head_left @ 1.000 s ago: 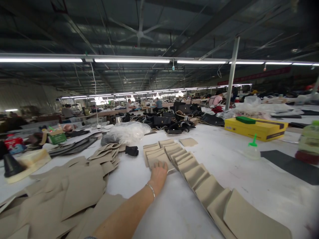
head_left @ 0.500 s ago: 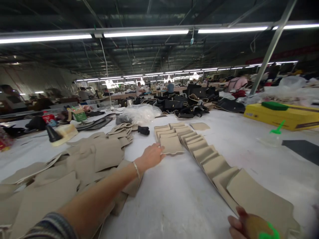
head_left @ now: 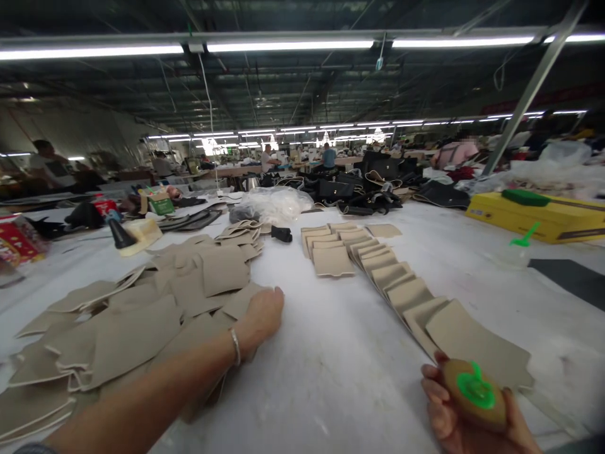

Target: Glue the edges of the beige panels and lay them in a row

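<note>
My left hand (head_left: 263, 313) is at the right edge of a loose pile of beige leather-like pieces (head_left: 137, 334). Its fingers are curled together, their undersides turned away, so whatever they may hold is hidden. At the lower right, my right hand (head_left: 444, 403) grips a brownish squeeze bottle with a green nozzle cap (head_left: 494, 407), its top tilted toward me. Beyond that bottle, a curved row of overlapping beige pieces (head_left: 406, 296) runs away across the white table (head_left: 326, 359). A shorter overlapping row (head_left: 333, 260) lies left of its far end.
A yellow box (head_left: 534, 221) with a green pad on top stands at the right. In front of it are a clear bottle with a green nozzle (head_left: 517, 253) and a dark sheet (head_left: 570, 280). Black bags (head_left: 338, 189) and clear plastic (head_left: 271, 205) lie at the back. People work farther off.
My left hand has left the shorter row and moved left and toward me, to the pile's edge. My right hand has come further into view with the bottle.
</note>
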A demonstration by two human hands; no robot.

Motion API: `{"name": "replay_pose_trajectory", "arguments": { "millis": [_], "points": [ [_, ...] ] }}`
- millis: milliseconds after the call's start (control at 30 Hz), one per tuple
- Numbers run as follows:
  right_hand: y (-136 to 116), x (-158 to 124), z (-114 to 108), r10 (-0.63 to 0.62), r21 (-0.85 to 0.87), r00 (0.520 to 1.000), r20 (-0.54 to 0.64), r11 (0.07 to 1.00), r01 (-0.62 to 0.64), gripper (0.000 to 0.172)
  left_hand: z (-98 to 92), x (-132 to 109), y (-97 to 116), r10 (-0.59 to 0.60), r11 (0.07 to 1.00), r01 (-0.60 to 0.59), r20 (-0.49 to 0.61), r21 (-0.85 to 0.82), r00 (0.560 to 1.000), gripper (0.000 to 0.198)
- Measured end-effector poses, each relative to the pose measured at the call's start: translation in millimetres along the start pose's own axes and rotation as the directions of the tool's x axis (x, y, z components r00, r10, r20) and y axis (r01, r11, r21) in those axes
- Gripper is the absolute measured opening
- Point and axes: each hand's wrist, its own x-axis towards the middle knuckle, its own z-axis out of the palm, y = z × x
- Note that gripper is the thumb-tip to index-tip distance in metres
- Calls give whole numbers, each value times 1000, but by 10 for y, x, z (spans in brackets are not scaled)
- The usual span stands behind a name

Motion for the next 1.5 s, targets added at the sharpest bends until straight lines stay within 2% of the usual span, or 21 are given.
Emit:
{"name": "replay_pose_trajectory", "arguments": {
  "millis": [100, 167, 267, 300, 367, 433, 467, 500, 567, 633, 700, 800, 900, 1033, 1167, 1300, 1400, 1500],
  "points": [
    [47, -99, 193, -8, 78, 999, -34, 997, 11, 58, -280, 44, -134, 15, 1000, -16, -69, -11, 997, 69],
    [72, -124, 263, -26, 87, 999, -46, 996, 30, 57, -503, 32, -262, 1, 1000, -5, -144, -30, 990, 69],
    [95, -130, 279, -66, 46, 997, -37, 997, 67, 55, -698, -77, -402, -105, 972, 34, -299, -234, 949, 59],
    [100, -130, 271, -76, 19, 997, -14, 997, 77, 54, -686, -144, -417, -153, 937, 35, -317, -348, 936, 55],
    [107, -129, 252, -95, -32, 995, 35, 995, 96, 53, -535, -328, -396, -210, 829, 35, -252, -558, 945, 49],
    [109, -133, 245, -93, -41, 994, 55, 995, 95, 52, -273, -568, -326, -183, 733, 62, -109, -677, 977, 47],
    [110, -137, 248, -84, -27, 995, 47, 996, 85, 52, -138, -701, -284, -135, 717, 60, -54, -695, 989, 47],
    [110, -142, 255, -73, -9, 997, 32, 997, 74, 52, -22, -834, -244, -101, 725, 73, -1, -685, 995, 47],
    [112, -151, 278, -50, 18, 999, 9, 999, 50, 54, 104, -1073, -177, -42, 797, 93, 99, -596, 994, 49],
    [117, -157, 304, -43, 18, 999, 6, 999, 43, 54, 73, -1240, -112, 6, 896, 59, 146, -439, 989, 40],
    [126, -160, 327, -51, 8, 999, 15, 999, 51, 52, -50, -1312, -17, 28, 950, 13, 127, -313, 991, 29],
    [143, -163, 349, -85, -4, 996, 29, 996, 85, 48, -191, -1289, 205, 111, 947, -68, 121, -315, 986, 27],
    [152, -170, 345, -109, -23, 992, 57, 994, 111, 48, -168, -1219, 430, 254, 930, -181, 204, -320, 945, 31],
    [151, -179, 317, -144, -115, 983, 114, 981, 157, 47, -91, -1170, 585, 259, 949, -196, 255, -248, 932, 33],
    [154, -160, 310, -151, -108, 986, 72, 981, 158, 48, -109, -1150, 674, 223, 968, -179, 275, -178, 935, 36],
    [174, -136, 323, -182, -142, 982, 55, 972, 188, 42, -93, -1092, 742, 254, 966, -233, 231, -116, 939, 43],
    [199, -149, 340, -246, -215, 964, 100, 941, 263, 32, -62, -998, 693, 303, 952, -290, 183, -95, 935, 44],
    [227, -189, 372, -264, -305, 957, 118, 908, 288, 33, -44, -885, 554, 345, 936, -325, 174, -132, 923, 44]
  ]
}}
